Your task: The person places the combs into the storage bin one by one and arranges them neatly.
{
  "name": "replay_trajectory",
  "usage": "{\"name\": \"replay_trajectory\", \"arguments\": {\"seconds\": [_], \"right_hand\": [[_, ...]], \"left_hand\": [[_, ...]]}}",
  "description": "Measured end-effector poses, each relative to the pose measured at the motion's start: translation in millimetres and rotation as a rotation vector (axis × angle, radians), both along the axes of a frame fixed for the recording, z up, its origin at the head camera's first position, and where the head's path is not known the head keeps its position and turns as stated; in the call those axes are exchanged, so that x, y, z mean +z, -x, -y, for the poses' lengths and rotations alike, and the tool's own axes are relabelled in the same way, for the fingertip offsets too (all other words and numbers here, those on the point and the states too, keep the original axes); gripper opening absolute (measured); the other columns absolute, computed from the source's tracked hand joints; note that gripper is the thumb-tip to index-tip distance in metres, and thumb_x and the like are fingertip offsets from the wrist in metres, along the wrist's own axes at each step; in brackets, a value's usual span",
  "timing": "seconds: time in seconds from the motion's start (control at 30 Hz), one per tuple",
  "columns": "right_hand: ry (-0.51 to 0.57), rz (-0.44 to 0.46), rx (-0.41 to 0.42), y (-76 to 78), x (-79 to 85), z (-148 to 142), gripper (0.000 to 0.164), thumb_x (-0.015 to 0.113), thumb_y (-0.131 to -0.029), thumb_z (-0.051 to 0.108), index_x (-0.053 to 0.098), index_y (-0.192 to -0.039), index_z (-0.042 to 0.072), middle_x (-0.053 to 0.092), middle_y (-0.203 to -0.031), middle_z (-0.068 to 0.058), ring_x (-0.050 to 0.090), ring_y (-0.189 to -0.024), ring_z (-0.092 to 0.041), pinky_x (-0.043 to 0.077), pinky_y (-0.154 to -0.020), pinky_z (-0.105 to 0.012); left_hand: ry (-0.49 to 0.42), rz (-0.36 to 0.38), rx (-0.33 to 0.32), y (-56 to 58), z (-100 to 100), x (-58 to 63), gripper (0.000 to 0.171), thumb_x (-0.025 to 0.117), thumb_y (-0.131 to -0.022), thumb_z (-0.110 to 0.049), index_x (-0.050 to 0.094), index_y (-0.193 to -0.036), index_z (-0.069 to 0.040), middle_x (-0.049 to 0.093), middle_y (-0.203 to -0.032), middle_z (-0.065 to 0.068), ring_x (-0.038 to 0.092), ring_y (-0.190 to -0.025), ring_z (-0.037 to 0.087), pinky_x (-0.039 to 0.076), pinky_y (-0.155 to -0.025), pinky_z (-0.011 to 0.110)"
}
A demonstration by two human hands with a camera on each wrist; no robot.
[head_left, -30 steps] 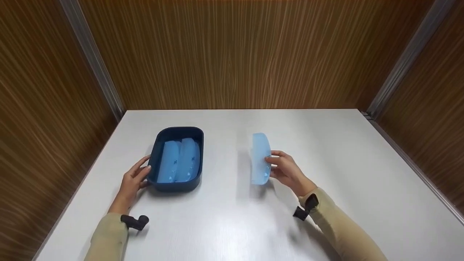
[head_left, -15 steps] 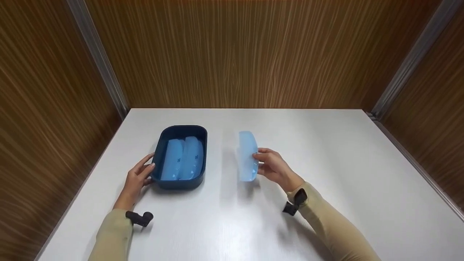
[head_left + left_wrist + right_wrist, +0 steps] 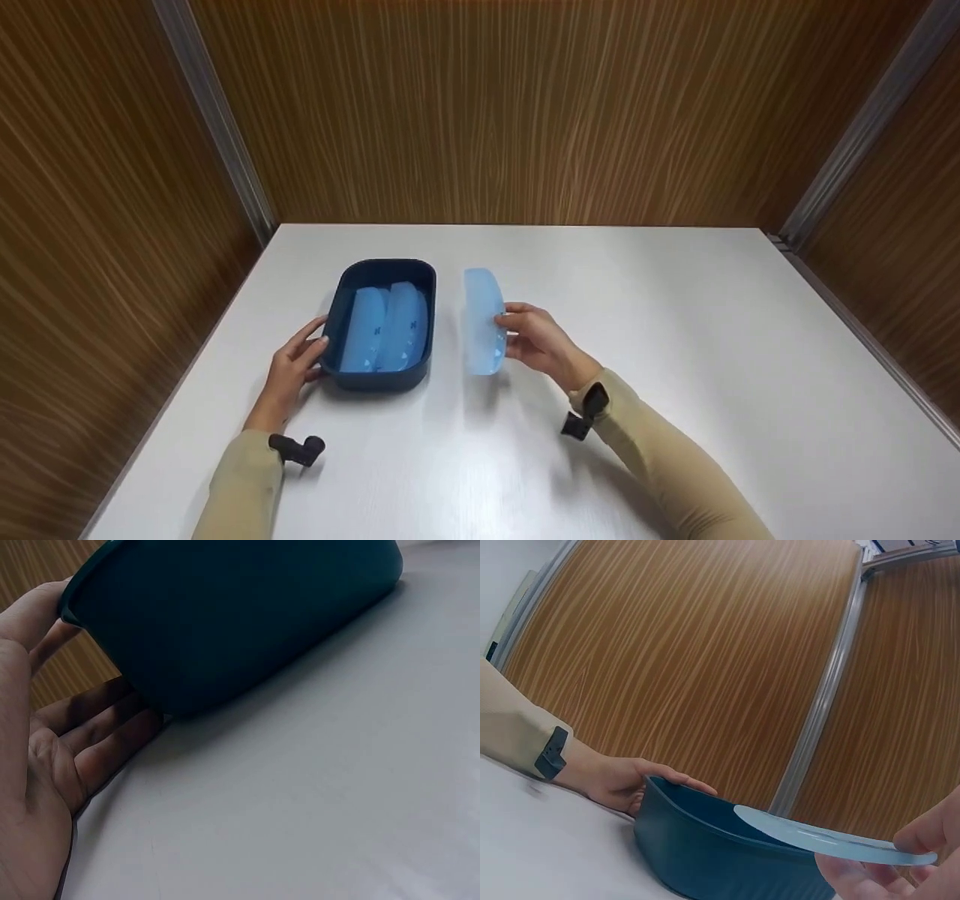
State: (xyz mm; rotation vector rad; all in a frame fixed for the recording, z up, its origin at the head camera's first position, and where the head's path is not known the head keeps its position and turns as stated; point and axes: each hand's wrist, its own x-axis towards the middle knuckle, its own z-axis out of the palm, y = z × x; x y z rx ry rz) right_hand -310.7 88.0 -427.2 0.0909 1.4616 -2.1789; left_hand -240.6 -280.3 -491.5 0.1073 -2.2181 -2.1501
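My right hand (image 3: 540, 341) pinches a translucent light-blue half-moon plastic piece (image 3: 481, 322) with small prints along its curved edge. It hangs above the table, just right of a dark blue bin (image 3: 379, 381). Thumb and fingers meet at the curved side; in the right wrist view the piece (image 3: 810, 835) appears thin, nearly edge-on. Similar blue pieces (image 3: 365, 330) lie side by side inside the bin, with edges of others showing beneath. At the bin's left wall, my left hand (image 3: 291, 367) rests with extended fingers, touching the rim and outer side.
A white table (image 3: 637, 300) carries the bin. Wood-grain panels (image 3: 480, 112) rise behind it and on both sides, with metal posts (image 3: 217, 112) at the corners. Black wrist cameras (image 3: 585, 412) are strapped on both sleeves.
My right hand has carried the blue piece leftward, from the middle of the table to near the bin's right side. The left hand stays at the bin; the view has shifted slightly.
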Motion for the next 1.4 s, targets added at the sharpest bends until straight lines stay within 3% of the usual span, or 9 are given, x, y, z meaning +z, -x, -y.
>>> {"name": "replay_trajectory", "arguments": {"seconds": [0.23, 0.37, 0.6, 1.03, 1.2, 1.4], "right_hand": [[0.030, 0.017, 0.026, 1.3, -1.0, 22.6, 0.040, 0.058, -0.088, 0.001, 0.045, -0.125, 0.000, 0.048, -0.124, -0.022, 0.058, -0.101, -0.034, 0.050, -0.079, -0.046], [0.028, 0.021, 0.036, 2.9, 2.1, 34.5, 0.040, 0.059, -0.087, 0.001, 0.044, -0.125, 0.001, 0.048, -0.125, -0.021, 0.057, -0.101, -0.034, 0.049, -0.080, -0.048], [0.002, 0.014, 0.041, 2.5, 0.8, 51.8, 0.038, 0.058, -0.087, 0.000, 0.044, -0.122, 0.001, 0.047, -0.122, -0.022, 0.057, -0.097, -0.034, 0.051, -0.075, -0.045], [0.047, 0.024, 0.086, -2.4, 2.6, 80.9, 0.037, 0.056, -0.086, -0.004, 0.049, -0.122, -0.005, 0.053, -0.116, -0.023, 0.060, -0.095, -0.034, 0.050, -0.078, -0.047], [0.030, 0.046, 0.126, -5.1, 1.7, 97.4, 0.030, 0.056, -0.085, -0.007, 0.053, -0.114, -0.005, 0.053, -0.105, -0.019, 0.060, -0.088, -0.029, 0.052, -0.071, -0.042], [0.001, 0.026, 0.129, -5.0, 4.9, 116.4, 0.031, 0.057, -0.083, -0.009, 0.047, -0.112, -0.003, 0.050, -0.102, -0.017, 0.058, -0.081, -0.027, 0.052, -0.059, -0.033]], "left_hand": [[0.008, 0.004, 0.007, -7.5, -3.6, 6.2, 0.052, 0.054, -0.095, -0.029, 0.038, -0.143, -0.018, 0.047, -0.129, 0.021, 0.047, -0.118, 0.031, 0.048, -0.083, 0.031], [0.001, -0.005, 0.002, -5.6, -4.0, 4.7, 0.053, 0.055, -0.095, -0.029, 0.038, -0.143, -0.018, 0.047, -0.129, 0.022, 0.047, -0.118, 0.031, 0.049, -0.082, 0.030], [-0.011, -0.039, 0.028, 12.0, 0.4, -20.3, 0.052, 0.058, -0.092, -0.035, 0.042, -0.140, -0.023, 0.052, -0.125, 0.018, 0.053, -0.111, 0.027, 0.050, -0.079, 0.032], [-0.006, -0.056, 0.044, 12.1, 0.6, -21.6, 0.051, 0.059, -0.091, -0.035, 0.045, -0.139, -0.024, 0.053, -0.123, 0.018, 0.055, -0.108, 0.025, 0.050, -0.078, 0.032], [0.010, -0.045, 0.041, 8.2, 2.2, -22.3, 0.053, 0.059, -0.091, -0.036, 0.043, -0.140, -0.024, 0.053, -0.124, 0.018, 0.053, -0.110, 0.026, 0.050, -0.078, 0.031], [0.020, -0.047, 0.052, 6.5, 2.3, -22.1, 0.054, 0.058, -0.091, -0.038, 0.043, -0.140, -0.024, 0.052, -0.124, 0.018, 0.053, -0.110, 0.025, 0.050, -0.079, 0.031]]}}
